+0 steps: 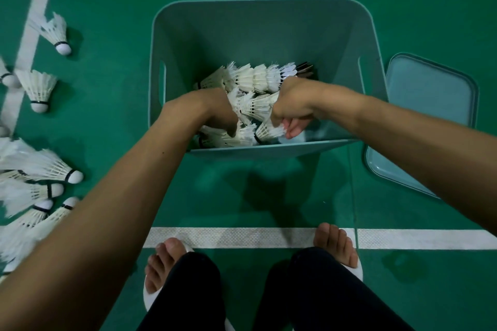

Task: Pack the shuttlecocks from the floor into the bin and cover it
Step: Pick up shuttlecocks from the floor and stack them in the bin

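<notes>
Near left, loose shuttlecocks (40, 169) lie on the floor (121, 35), corks towards the bin (269, 150), closest to the left hand (219, 113), whose fingers are hidden inside it, grip unclear; right hand (289, 111) clutches a shuttlecock (270, 130) there; lid (430, 105) lies to the bin's right

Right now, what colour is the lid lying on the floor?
The lid is pale teal, seen in the head view.

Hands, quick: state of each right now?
Left hand: in the bin, fingers buried among shuttlecocks; grip cannot be told.
Right hand: closed on a shuttlecock.
</notes>
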A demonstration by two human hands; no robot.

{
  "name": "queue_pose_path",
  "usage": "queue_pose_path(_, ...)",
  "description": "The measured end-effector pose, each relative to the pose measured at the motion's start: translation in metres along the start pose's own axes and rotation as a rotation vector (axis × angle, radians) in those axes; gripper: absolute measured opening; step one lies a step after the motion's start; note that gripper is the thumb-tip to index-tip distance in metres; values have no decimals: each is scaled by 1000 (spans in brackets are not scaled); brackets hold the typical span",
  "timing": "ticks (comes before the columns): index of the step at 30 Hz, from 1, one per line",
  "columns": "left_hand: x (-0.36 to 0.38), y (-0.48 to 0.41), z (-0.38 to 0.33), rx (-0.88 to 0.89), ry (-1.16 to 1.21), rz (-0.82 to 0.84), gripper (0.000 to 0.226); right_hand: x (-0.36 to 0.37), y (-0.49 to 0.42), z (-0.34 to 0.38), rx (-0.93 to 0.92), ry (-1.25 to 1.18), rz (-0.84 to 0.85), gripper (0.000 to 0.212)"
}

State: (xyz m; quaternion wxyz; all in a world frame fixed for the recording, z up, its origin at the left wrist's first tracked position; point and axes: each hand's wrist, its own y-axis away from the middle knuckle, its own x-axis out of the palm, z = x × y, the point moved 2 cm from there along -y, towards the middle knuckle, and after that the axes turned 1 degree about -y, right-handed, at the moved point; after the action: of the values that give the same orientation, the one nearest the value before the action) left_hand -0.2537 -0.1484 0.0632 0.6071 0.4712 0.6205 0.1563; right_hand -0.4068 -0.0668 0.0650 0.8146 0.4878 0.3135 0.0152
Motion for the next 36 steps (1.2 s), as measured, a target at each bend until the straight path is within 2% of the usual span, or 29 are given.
queue_pose_path(2, 4, -5, 3, -16, -37, 45, 68, 9, -5, 1, 45, -83, 75, 18)
queue_pose_path(7, 3, -5, 4, 5, -55, 45, 65, 18, -14, -3, 110, -236, 180, 8)
queue_pose_path(12, 5, -10, 3, 64, -66, -7, 35, 23, -19, -7, 105, -200, 206, 16)
queue_pose_path(17, 2, -7, 1, 128, -96, -19, 40, 23, -19, -1, 66, -174, 206, 14)
queue_pose_path(20, -4, 2, -5, 200, -49, -39, 53, 15, -13, -1, 75, -56, 222, 27)
queue_pose_path(23, -6, 7, -12, 264, 72, 5, 67, -5, -1, -1, 51, -36, 96, 30)
queue_pose_path(26, -6, 11, -19, 330, 225, 10, 78, -31, 12, -2, -138, -206, -130, 21)
queue_pose_path(27, -6, 13, -22, 371, 258, -19, 80, -38, 19, -2, -215, -315, -152, 21)
queue_pose_path(29, -7, 17, -31, 459, 309, -108, 80, -46, 33, 2, -310, -463, -96, 25)
queue_pose_path(32, -8, 20, -40, 533, 456, -170, 85, -45, 44, 6, -352, -428, -52, 16)
queue_pose_path(34, -8, 21, -44, 527, 529, -167, 93, -41, 44, 8, -377, -426, -97, 5)
queue_pose_path(36, -5, 23, -47, 502, 526, -183, 99, -41, 43, 9, -365, -402, -178, 5)
